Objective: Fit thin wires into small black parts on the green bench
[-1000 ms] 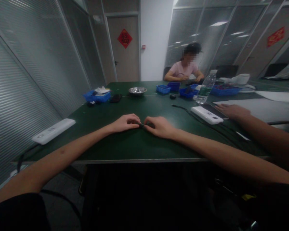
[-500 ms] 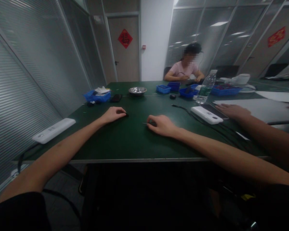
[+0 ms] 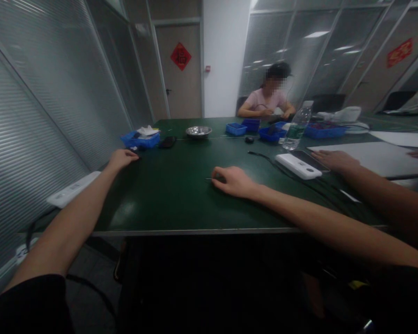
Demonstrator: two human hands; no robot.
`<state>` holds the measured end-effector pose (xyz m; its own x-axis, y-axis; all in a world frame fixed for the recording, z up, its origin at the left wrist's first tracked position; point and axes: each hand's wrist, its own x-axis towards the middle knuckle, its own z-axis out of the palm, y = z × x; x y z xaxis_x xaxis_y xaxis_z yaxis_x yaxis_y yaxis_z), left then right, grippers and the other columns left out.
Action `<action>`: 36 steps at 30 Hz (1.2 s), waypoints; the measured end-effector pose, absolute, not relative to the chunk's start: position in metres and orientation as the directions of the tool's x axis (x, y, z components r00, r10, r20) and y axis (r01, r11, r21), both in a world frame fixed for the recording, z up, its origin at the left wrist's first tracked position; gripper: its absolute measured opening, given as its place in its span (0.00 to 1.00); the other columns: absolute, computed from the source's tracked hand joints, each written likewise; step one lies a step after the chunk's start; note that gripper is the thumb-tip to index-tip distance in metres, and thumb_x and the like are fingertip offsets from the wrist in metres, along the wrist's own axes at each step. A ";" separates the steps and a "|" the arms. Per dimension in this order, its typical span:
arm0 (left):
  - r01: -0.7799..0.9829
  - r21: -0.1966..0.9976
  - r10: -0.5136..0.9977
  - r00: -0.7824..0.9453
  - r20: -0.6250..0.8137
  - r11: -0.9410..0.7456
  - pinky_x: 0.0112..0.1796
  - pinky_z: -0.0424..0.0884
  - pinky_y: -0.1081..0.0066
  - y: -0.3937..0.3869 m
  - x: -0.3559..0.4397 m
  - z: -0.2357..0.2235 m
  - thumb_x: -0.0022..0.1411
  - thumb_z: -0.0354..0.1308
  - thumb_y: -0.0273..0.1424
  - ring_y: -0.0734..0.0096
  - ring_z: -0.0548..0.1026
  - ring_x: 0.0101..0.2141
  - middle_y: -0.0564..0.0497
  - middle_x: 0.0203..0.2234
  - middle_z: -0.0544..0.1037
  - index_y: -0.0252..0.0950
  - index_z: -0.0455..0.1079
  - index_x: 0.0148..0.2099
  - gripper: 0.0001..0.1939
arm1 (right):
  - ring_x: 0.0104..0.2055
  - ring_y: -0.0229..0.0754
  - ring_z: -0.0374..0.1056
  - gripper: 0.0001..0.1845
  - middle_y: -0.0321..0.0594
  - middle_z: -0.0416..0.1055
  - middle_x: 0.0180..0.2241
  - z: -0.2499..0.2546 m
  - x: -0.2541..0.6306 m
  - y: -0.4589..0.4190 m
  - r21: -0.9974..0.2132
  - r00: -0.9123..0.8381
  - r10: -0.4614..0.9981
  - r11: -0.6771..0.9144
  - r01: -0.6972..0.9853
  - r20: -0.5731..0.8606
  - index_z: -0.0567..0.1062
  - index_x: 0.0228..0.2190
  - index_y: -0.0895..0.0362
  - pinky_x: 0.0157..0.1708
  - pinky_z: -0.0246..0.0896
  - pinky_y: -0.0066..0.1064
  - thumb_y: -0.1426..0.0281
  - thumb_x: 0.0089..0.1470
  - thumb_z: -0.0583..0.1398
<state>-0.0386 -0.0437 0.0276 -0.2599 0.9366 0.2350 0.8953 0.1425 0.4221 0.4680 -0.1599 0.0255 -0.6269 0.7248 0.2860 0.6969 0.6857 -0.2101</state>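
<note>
At the table's left side, my left hand (image 3: 123, 159) is closed in a pinch, just in front of the blue tray (image 3: 142, 140) with white tissue and small items in it. Something dark shows at its fingertips, too small to name. My right hand (image 3: 234, 180) rests on the green table (image 3: 174, 204) near the middle, thumb and forefinger pinched together. From them a thin metal pin-like piece (image 3: 208, 178) points left; its other end is hidden in the fingers.
A steel bowl (image 3: 199, 132) and a black phone-like object (image 3: 167, 142) lie beyond my hands. On the right are a white power bank (image 3: 298, 166), a black cable (image 3: 261, 155), a water bottle (image 3: 298, 127) and a neighbour's hand (image 3: 330, 159). Another person (image 3: 267, 99) sits opposite.
My left hand has moved left and slightly away from me, from mid-table to the front of the blue tray, still pinched. The right hand stays put with the thin metal piece.
</note>
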 end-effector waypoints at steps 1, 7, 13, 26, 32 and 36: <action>0.881 0.442 0.936 -0.284 0.207 0.169 0.43 0.74 0.64 -0.043 -0.039 0.028 0.56 0.67 0.39 0.55 0.81 0.40 0.45 0.39 0.84 0.37 0.83 0.44 0.15 | 0.32 0.40 0.67 0.12 0.38 0.75 0.32 0.026 0.468 -0.160 -0.210 -0.629 0.722 0.689 0.694 0.287 0.75 0.45 0.54 0.32 0.52 0.30 0.61 0.65 0.58; 0.891 0.435 0.944 -0.243 0.224 0.126 0.45 0.74 0.66 -0.043 -0.038 0.024 0.58 0.67 0.36 0.57 0.81 0.42 0.48 0.41 0.85 0.39 0.82 0.52 0.19 | 0.32 0.40 0.68 0.13 0.39 0.76 0.33 0.030 0.468 -0.162 -0.231 -0.626 0.733 0.679 0.697 0.267 0.75 0.46 0.54 0.33 0.53 0.30 0.61 0.65 0.58; 0.901 0.415 0.948 -0.232 0.218 0.125 0.47 0.73 0.64 -0.039 -0.042 0.025 0.57 0.67 0.35 0.57 0.81 0.42 0.48 0.40 0.85 0.39 0.83 0.48 0.16 | 0.32 0.40 0.67 0.13 0.39 0.75 0.33 0.030 0.468 -0.162 -0.231 -0.631 0.731 0.682 0.694 0.260 0.75 0.46 0.55 0.33 0.54 0.30 0.61 0.65 0.59; 0.932 0.351 0.957 -0.175 0.231 0.086 0.47 0.72 0.66 -0.048 -0.030 0.031 0.57 0.64 0.34 0.58 0.81 0.43 0.48 0.41 0.85 0.39 0.83 0.46 0.14 | 0.31 0.39 0.66 0.13 0.38 0.74 0.31 0.028 0.469 -0.161 -0.215 -0.630 0.728 0.683 0.698 0.269 0.75 0.46 0.54 0.32 0.52 0.30 0.60 0.65 0.58; 0.911 0.404 0.958 -0.186 0.218 0.085 0.49 0.72 0.64 -0.046 -0.036 0.029 0.57 0.65 0.36 0.57 0.80 0.43 0.47 0.42 0.85 0.39 0.83 0.48 0.17 | 0.31 0.39 0.66 0.13 0.38 0.74 0.32 0.029 0.468 -0.162 -0.211 -0.635 0.726 0.686 0.696 0.266 0.75 0.46 0.54 0.32 0.52 0.30 0.61 0.65 0.58; 0.861 0.491 0.962 -0.229 0.147 0.130 0.45 0.74 0.65 -0.043 -0.036 0.028 0.54 0.68 0.39 0.57 0.80 0.40 0.46 0.40 0.85 0.38 0.83 0.49 0.20 | 0.32 0.40 0.67 0.13 0.39 0.75 0.33 0.031 0.468 -0.163 -0.213 -0.633 0.728 0.684 0.698 0.264 0.75 0.46 0.54 0.32 0.52 0.30 0.61 0.65 0.58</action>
<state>-0.0360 -0.0434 0.0281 -0.2291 0.9622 0.1475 0.8614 0.1299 0.4911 0.4681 -0.1631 0.0305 -0.6328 0.7280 0.2639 0.6978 0.6838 -0.2133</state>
